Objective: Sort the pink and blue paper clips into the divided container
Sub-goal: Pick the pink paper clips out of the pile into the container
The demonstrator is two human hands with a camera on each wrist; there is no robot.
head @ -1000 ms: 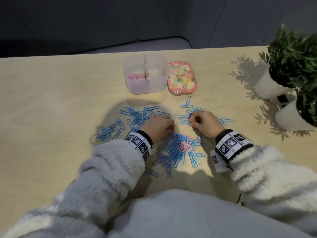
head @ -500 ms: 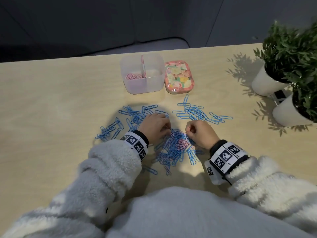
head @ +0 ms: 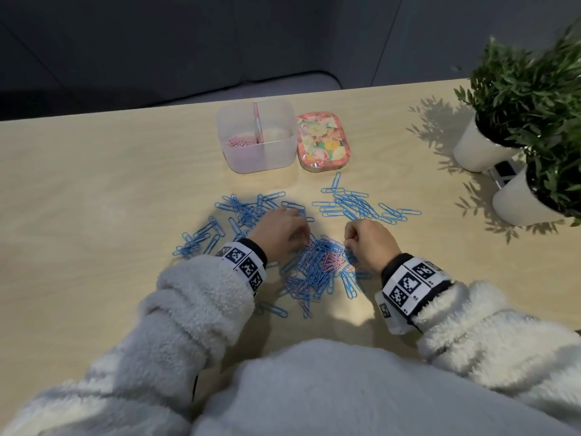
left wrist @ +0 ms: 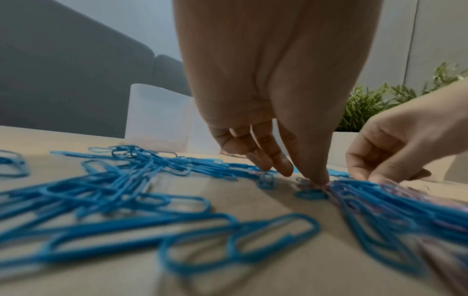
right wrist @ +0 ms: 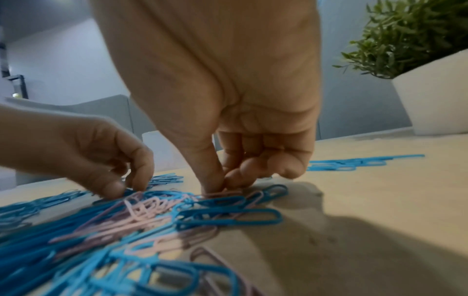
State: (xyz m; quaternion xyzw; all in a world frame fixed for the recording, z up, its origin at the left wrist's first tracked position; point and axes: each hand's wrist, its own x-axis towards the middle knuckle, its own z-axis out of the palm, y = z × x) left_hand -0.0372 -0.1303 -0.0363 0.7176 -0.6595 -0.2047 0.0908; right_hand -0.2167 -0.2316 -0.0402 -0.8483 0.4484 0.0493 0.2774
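A clear divided container stands at the back, with pink clips in its left compartment. Blue clips lie in a left pile and a right pile. Between my hands lies a mixed pile of blue and pink clips. My right hand pinches a pink clip on top of that pile between thumb and forefinger. My left hand points down at the pile's left edge. Its thumb tip presses on the clips, its fingers are slightly apart and it grips nothing.
A floral tin sits just right of the container. Two white pots with green plants stand at the table's right edge. The table's far edge runs just behind the container.
My right hand has come from the right blue pile towards me, down onto the mixed pile, and pinched a pink clip. The left hand has barely moved.
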